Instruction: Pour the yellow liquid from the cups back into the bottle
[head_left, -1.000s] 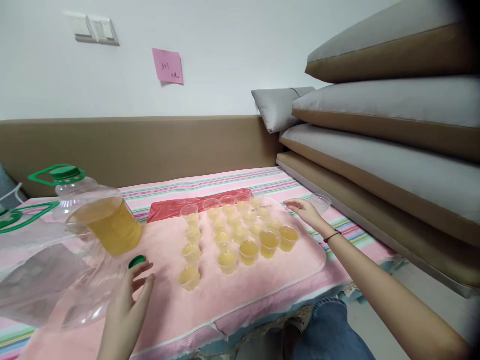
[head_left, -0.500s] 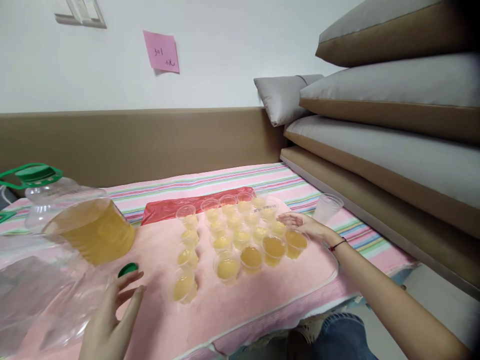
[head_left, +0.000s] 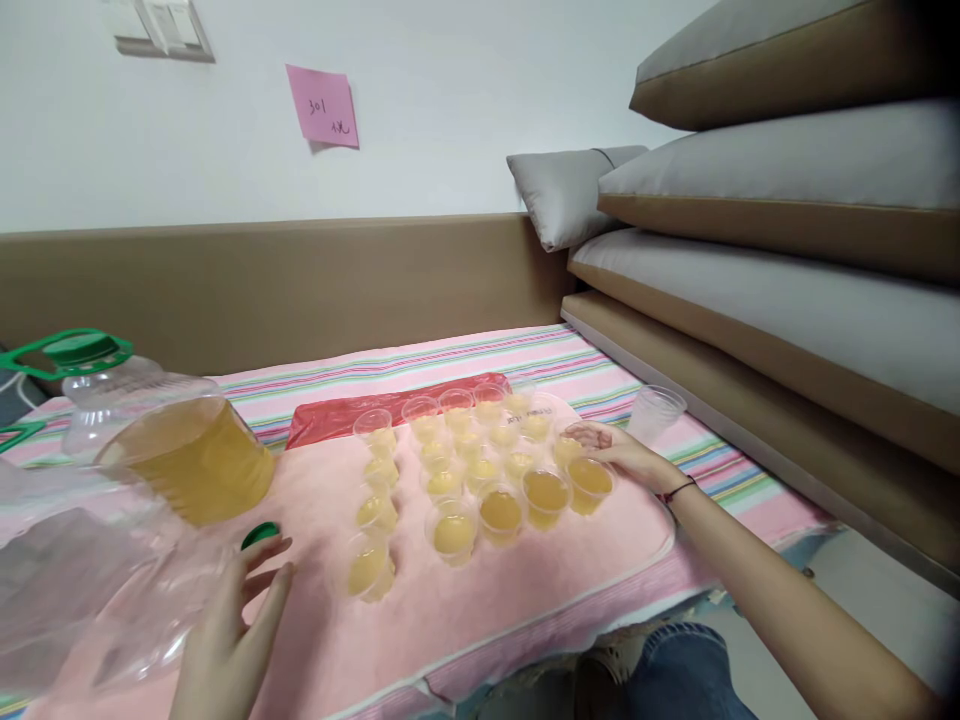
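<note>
Many small clear plastic cups of yellow liquid stand in rows on a pink towel (head_left: 495, 610). My right hand (head_left: 619, 450) reaches in from the right, its fingers curved round the back of a filled cup (head_left: 566, 453) at the right end of a row. Just in front of that hand stands another cup, of darker liquid (head_left: 590, 485). My left hand (head_left: 232, 620) hovers at the lower left, thumb and fingers apart and holding nothing. Beside its fingertips lies a green bottle cap (head_left: 260, 534). A large clear bottle (head_left: 195, 465) of yellow liquid lies tilted behind it.
Stacked empty cups (head_left: 656, 412) stand at the right. A red plastic bag (head_left: 330, 420) lies behind the rows, and a crumpled clear plastic bag (head_left: 67, 580) at the left. Another green-capped handle (head_left: 82, 350) shows at far left. Stacked cushions (head_left: 765, 270) border the right side.
My right hand has shifted slightly right, and the cup at its fingers has moved right with it. My left hand has barely moved.
</note>
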